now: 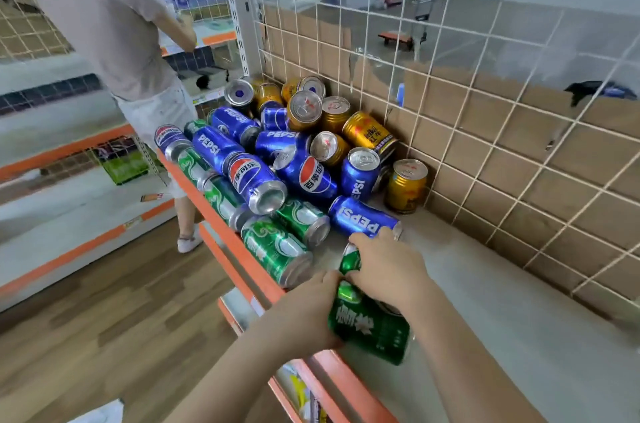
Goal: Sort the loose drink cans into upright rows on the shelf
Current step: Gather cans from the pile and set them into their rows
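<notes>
Nearest, we note the left hand (304, 310) at the orange front lip (341, 376) of the shelf (502, 336), its fingers curled round the near green can (372, 332), which lies tilted on its side just inside that lip. The right hand (386, 268) comes over from above, with fingers and thumb closed on a second green can (349, 259). Only a strip of this can shows, and the two cans touch.

To the right of both hands the grey shelf surface runs bare to the back corner, so open room lies on that side.

Just beyond the right hand lies a blue Pepsi can (363, 218) on its side, almost touching the fingertips. Left of it a green can (273, 249) lies along the lip, its end close to the edge.

Behind these we record the pile (277, 152) of blue, green and gold cans, mostly on their sides and stacked against one another. One gold can (407, 185) stands upright at the pile's right margin, near the wire grid (485, 131) backed with cardboard (519, 159).

Farther left, another person (104, 24) stands on the wooden floor (104, 318) in the aisle.
</notes>
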Motion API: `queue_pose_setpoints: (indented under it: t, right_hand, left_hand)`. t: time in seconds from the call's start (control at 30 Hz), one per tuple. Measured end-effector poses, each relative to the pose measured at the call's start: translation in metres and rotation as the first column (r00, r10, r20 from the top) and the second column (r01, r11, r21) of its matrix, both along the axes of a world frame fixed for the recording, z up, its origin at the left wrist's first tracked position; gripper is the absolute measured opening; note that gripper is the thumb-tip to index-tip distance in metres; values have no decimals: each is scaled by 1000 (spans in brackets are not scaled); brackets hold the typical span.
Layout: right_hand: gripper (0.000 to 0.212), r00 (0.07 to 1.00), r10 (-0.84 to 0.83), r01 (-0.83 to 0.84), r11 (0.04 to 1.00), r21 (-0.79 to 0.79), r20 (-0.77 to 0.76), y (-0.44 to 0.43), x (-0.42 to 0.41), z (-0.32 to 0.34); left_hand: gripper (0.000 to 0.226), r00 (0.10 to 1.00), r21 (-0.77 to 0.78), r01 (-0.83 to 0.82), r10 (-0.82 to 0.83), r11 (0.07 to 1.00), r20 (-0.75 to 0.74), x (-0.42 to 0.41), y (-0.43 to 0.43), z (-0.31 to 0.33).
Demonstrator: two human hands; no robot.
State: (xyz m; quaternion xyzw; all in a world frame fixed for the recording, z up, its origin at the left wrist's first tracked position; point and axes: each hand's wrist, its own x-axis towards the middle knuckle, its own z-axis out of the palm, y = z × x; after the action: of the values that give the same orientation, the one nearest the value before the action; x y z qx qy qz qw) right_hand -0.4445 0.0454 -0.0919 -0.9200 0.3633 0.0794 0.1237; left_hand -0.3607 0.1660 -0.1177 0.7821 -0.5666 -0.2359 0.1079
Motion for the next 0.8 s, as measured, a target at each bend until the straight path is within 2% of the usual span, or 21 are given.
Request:
queue_pose_setpoints:
  t: [0.13, 0.33, 0.5, 0.6, 0.7, 0.73, 0.8]
  right_hand:
    - [48, 999, -40, 41, 999, 18, -34, -3, 4, 6]
    - [51, 982, -172, 168, 984, 51, 83, 0, -5, 9]
    - [51, 939, -320, 306, 944, 122, 123, -1, -23, 11]
    - [52, 893, -418, 396, 906, 146, 165, -1, -39, 14]
    - [72, 808, -537, 507, 844, 178, 244, 1, -66, 23]
    - [76, 780, -562, 527, 827, 194, 276, 1, -75, 25]
    - [71, 707, -607, 554, 794, 249, 362, 3, -94, 28]
  left_hand:
    - [66, 998, -3, 68, -68, 998, -19, 12, -8, 2]
    - [71, 981, -53, 191, -193, 980, -37, 25, -18, 7]
    - [73, 950, -111, 240, -257, 964, -178, 28, -25, 9]
    - [67, 895, -136, 263, -295, 955, -335, 21, -28, 15]
    - [57, 789, -188, 268, -328, 945, -520, 6, -36, 23]
    - [55, 785, -213, 271, -344, 939, -516, 1, -40, 24]
    - [50, 834, -250, 283, -366, 926, -413, -13, -48, 24]
